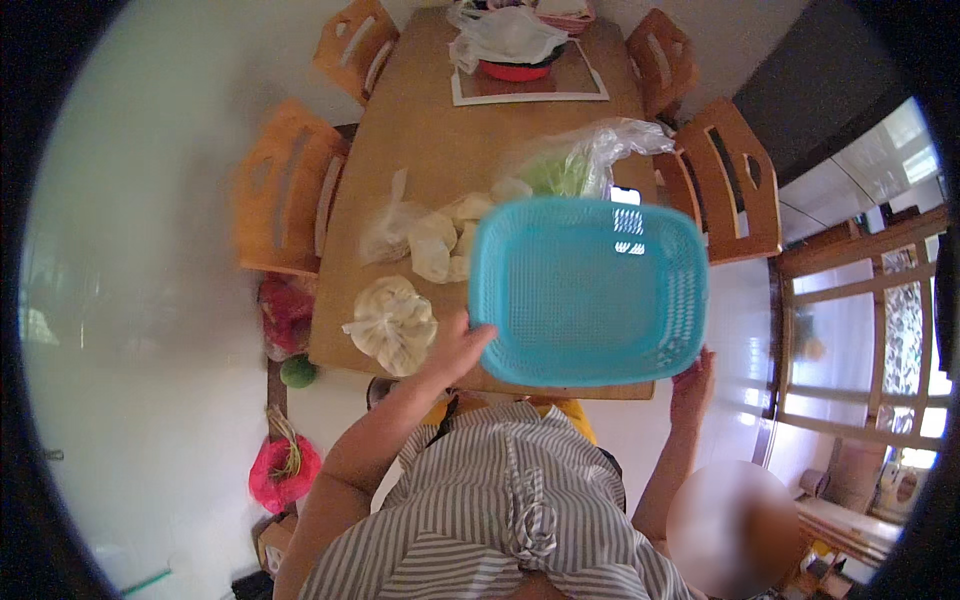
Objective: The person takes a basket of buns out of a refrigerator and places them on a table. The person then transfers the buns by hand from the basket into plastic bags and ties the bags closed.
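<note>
Between my two hands is a blue plastic basket (585, 292) with perforated walls, and nothing shows inside it. My left hand (461, 346) grips its near left side, thumb over the rim. At the near right corner my right hand (694, 375) holds the basket from outside, its fingers partly hidden. The basket is over the near right part of a wooden table (450, 142). Left of it lies a tied clear bag of pale pieces (394, 322). Several more pale bagged items (433, 244) sit behind that, partly covered by the basket.
Beyond the basket lie a clear plastic bag with green vegetables (559, 172) and a phone (625, 196). A red bowl under white plastic (516, 69) stands at the far end. Wooden chairs (289, 187) line both sides. On the floor are a green round fruit (298, 371) and a pink bag (281, 480).
</note>
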The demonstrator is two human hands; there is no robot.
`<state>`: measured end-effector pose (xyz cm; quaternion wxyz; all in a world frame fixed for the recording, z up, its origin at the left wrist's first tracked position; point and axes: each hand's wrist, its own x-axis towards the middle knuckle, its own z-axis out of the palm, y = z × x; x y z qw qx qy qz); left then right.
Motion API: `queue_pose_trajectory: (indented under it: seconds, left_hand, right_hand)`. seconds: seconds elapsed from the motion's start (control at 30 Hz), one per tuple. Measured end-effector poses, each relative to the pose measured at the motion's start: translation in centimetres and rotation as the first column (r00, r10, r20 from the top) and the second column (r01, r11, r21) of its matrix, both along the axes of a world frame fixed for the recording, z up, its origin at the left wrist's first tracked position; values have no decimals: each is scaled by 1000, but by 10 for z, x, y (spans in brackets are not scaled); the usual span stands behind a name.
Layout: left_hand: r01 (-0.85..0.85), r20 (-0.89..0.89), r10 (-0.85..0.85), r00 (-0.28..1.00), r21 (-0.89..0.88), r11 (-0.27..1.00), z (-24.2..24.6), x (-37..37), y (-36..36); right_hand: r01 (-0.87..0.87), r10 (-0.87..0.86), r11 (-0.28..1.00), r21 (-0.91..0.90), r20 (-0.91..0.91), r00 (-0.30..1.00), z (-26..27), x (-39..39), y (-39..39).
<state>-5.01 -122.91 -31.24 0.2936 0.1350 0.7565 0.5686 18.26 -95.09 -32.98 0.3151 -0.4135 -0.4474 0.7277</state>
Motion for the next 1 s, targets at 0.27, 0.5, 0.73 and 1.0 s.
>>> queue_pose_trajectory:
  seconds: [0.27, 0.5, 0.73, 1.0]
  left_hand:
    - [-504, 136, 486, 863, 261, 823, 75, -88, -14]
    - [-532, 3, 532, 847, -14, 846, 47, -202, -36]
    - [-507, 243, 472, 848, 108, 855, -28, -279, -4]
    - [-317, -455, 240, 858, -100, 943, -3, -230, -3]
  right_hand:
    - [-303, 303, 940, 158, 23, 953, 7, -108, -1]
    - [-571, 567, 809, 141, 73, 821, -6, -155, -61]
    - [-577, 525, 759, 303, 241, 816, -22, -197, -78]
    - [-569, 83, 485, 665, 612, 786, 20, -286, -76]
